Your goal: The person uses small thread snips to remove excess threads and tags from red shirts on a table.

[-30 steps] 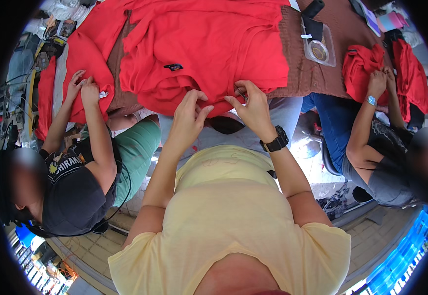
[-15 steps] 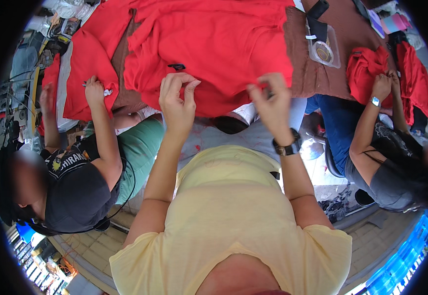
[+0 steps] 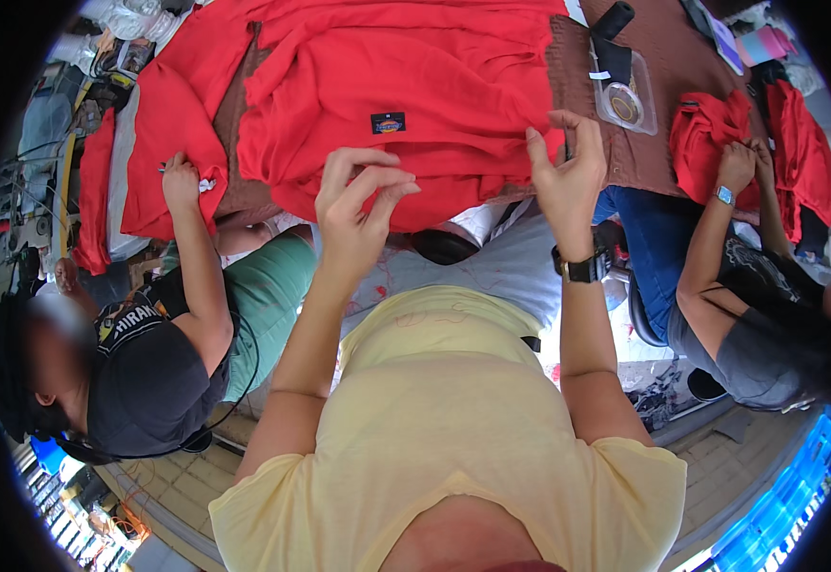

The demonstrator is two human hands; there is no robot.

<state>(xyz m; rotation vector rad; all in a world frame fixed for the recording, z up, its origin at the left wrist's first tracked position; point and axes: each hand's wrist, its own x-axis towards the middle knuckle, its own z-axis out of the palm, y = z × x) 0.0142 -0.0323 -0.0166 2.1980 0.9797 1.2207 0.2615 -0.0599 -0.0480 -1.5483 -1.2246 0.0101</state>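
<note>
Red cloth (image 3: 339, 81) with loose folds lies on the table in front of me. A small dark label (image 3: 388, 123) with a coloured print sits flat on it. Just below the label, my left hand (image 3: 356, 210) is raised with thumb and forefinger tips drawn close in a pinch; anything between them is too small to make out. My right hand (image 3: 573, 176), with a dark watch on its wrist, is held up by the cloth's right edge. Its thumb and fingers are apart, and I see nothing in them.
A brown cloth (image 3: 630, 157) covers the table at the right, bearing a clear plastic tray (image 3: 646, 119) with a round item inside. Beside me, a person at the left (image 3: 153, 372) and another at the right (image 3: 720, 315) handle red cloth.
My right hand has moved right and upward, its thumb and fingers spreading. My left hand has shifted slightly right and down. The label, mostly dark and foreshortened before, now lies face up.
</note>
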